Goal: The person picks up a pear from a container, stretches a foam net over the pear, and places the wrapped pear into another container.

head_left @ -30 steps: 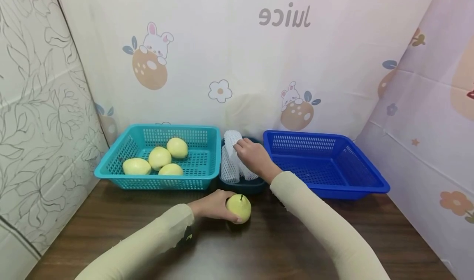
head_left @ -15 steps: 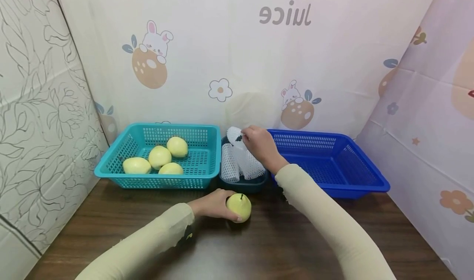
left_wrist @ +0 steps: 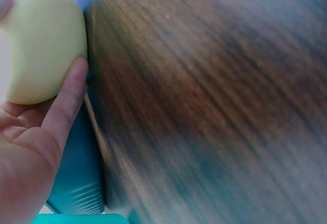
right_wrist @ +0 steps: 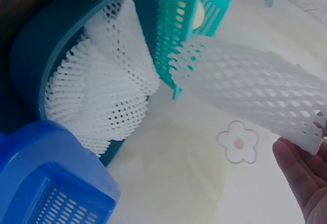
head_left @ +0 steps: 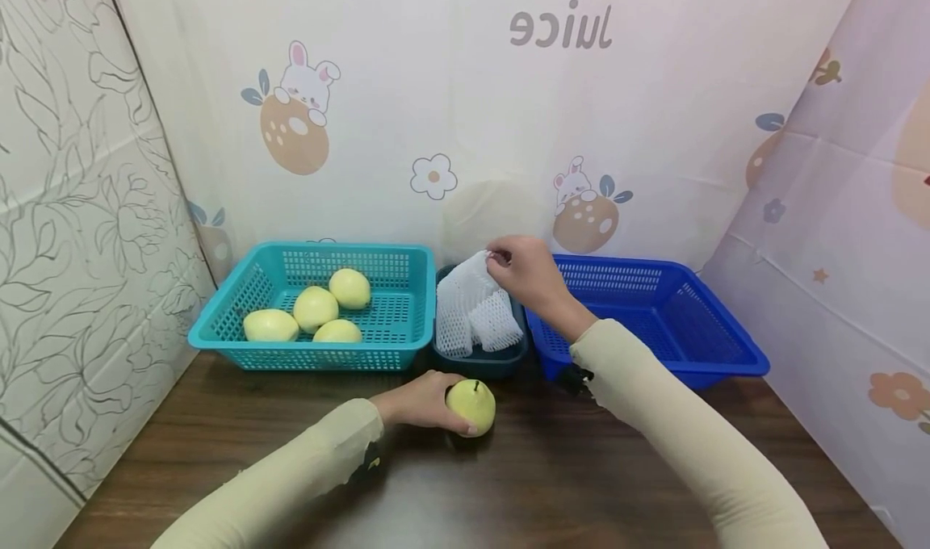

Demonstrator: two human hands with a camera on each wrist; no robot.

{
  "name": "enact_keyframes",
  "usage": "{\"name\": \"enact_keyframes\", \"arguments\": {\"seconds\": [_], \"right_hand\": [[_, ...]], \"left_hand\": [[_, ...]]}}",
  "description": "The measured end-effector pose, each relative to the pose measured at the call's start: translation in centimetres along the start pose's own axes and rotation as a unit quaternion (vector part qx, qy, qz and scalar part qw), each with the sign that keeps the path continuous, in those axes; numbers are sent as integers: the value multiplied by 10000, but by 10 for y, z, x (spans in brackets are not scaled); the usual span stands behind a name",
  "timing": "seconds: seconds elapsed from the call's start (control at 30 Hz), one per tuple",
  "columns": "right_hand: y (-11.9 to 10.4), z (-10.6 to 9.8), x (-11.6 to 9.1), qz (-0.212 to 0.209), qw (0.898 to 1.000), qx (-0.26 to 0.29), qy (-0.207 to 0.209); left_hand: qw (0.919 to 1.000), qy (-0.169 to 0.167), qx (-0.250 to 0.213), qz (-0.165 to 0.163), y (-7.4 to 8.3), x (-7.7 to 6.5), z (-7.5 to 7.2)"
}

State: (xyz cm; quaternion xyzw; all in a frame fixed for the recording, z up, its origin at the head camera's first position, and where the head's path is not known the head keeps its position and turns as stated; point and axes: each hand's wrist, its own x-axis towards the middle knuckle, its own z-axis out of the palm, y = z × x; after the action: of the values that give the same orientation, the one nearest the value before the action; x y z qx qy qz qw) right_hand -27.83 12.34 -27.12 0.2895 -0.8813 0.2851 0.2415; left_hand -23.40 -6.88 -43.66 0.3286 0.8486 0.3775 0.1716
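Note:
My left hand [head_left: 426, 404] grips a yellow-green pear [head_left: 474, 408] that stands stem up on the brown table; in the left wrist view the pear [left_wrist: 46, 47] sits between thumb and fingers. Above the small dark teal bin [head_left: 501, 366], my right hand [head_left: 530, 273] pinches one end of a white foam net sleeve [head_left: 465, 282]. That sleeve [right_wrist: 250, 88] hangs stretched out from the fingertips in the right wrist view. More white net sleeves [right_wrist: 102, 86] lie bunched in the bin.
A turquoise basket [head_left: 312, 358] with several pears [head_left: 316, 309] stands left of the bin. On its right is a blue basket [head_left: 654, 359]. A printed curtain [head_left: 465, 97] hangs behind them.
My right hand has risen and moved slightly right, drawing a net sleeve partly up from the bin. My left hand and the pear have stayed in place.

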Motion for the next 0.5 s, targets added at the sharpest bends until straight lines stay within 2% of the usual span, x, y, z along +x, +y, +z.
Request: {"name": "enact_keyframes", "arguments": {"seconds": [0.23, 0.5], "right_hand": [[-11, -24, -9, -67, 9999, 128, 13], [-22, -48, -21, -31, 9998, 159, -151]], "left_hand": [[10000, 70, 37, 10, 2, 0, -1], [9999, -20, 19, -107, 5, -2, -2]]}}
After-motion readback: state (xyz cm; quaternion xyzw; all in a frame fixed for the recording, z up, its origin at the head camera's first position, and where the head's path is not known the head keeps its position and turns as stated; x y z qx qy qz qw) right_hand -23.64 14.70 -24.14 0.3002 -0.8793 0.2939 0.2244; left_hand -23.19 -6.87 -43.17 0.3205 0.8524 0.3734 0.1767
